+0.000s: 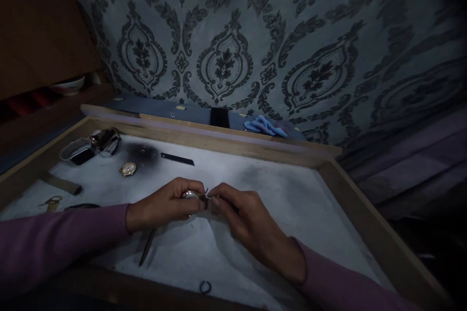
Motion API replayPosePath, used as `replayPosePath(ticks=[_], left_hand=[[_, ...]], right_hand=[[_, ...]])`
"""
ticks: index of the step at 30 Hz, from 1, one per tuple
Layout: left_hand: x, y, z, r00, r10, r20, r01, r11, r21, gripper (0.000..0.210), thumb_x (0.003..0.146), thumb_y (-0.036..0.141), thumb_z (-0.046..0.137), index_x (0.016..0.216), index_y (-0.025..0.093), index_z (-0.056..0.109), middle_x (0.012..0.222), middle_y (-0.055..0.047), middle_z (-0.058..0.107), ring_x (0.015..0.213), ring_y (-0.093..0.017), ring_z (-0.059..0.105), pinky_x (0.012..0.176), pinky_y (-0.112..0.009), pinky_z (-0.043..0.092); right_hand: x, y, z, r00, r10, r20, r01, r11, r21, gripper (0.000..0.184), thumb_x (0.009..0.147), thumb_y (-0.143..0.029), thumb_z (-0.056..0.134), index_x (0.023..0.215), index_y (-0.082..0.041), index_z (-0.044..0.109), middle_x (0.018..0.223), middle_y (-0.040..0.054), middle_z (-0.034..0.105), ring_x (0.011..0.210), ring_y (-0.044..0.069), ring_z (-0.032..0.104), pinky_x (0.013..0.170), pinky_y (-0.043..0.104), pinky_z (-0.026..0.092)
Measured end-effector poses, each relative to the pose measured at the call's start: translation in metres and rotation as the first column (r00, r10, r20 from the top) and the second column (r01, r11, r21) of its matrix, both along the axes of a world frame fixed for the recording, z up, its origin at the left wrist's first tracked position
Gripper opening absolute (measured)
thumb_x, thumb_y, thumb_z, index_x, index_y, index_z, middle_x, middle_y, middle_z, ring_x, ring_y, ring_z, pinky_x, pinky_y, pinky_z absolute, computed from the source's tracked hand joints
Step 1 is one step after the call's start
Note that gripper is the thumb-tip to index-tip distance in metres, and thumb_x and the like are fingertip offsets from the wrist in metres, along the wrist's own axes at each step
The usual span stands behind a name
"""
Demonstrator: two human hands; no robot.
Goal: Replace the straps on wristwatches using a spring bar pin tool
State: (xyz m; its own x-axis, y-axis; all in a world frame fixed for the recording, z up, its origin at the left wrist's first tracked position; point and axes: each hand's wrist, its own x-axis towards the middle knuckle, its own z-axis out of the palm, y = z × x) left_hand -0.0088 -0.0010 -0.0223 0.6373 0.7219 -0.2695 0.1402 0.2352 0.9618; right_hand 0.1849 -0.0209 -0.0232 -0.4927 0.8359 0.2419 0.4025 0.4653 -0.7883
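Observation:
Over the white work surface, my left hand (164, 204) grips a round watch (190, 195) between thumb and fingers, its shiny case partly covered by them. Close beside it, my right hand (248, 218) is closed in a pinch at the watch's right edge. A small thin piece shows at those fingertips, too small and dim to name. A gold-toned watch head (127, 169) lies apart to the left. Below my left wrist is a slim stick-like tool (146, 249), and a small dark loop (205, 287) lies near the front edge.
A wooden rim (233, 140) borders the white surface (292, 214). Several watches (83, 154) sit at the back left, near a strap (62, 183) and a small brass-coloured piece (53, 203). A dark flat blade (177, 158) lies farther back. Beyond the rim is a blue cloth (265, 126).

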Motion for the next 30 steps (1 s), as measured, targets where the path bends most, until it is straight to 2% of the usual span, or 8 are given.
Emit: replayPosePath(ticks=[23, 30], left_hand=[[0.0004, 0.0004, 0.002, 1.0, -0.019, -0.013, 0.019, 1.0, 0.004, 0.018, 0.079, 0.032, 0.058, 0.073, 0.017, 0.05, 0.054, 0.01, 0.034, 0.047, -0.006, 0.026, 0.046, -0.02, 0.021], [0.0004, 0.0003, 0.0021, 1.0, -0.014, -0.024, 0.014, 1.0, -0.002, 0.018, 0.079, 0.033, 0.058, 0.073, 0.017, 0.051, 0.055, 0.01, 0.034, 0.049, -0.006, 0.027, 0.046, -0.02, 0.021]], right_hand=[[-0.0013, 0.0016, -0.0002, 1.0, 0.004, 0.01, -0.004, 1.0, -0.024, 0.022, 0.094, -0.016, 0.043, 0.079, -0.017, 0.058, 0.064, -0.0004, 0.061, 0.055, 0.011, 0.056, 0.053, 0.022, 0.042], [-0.0006, 0.0004, 0.0007, 1.0, 0.003, 0.015, -0.003, 0.999, -0.039, 0.021, 0.095, -0.017, 0.042, 0.083, -0.017, 0.06, 0.066, 0.0, 0.063, 0.056, 0.011, 0.057, 0.054, 0.023, 0.042]])
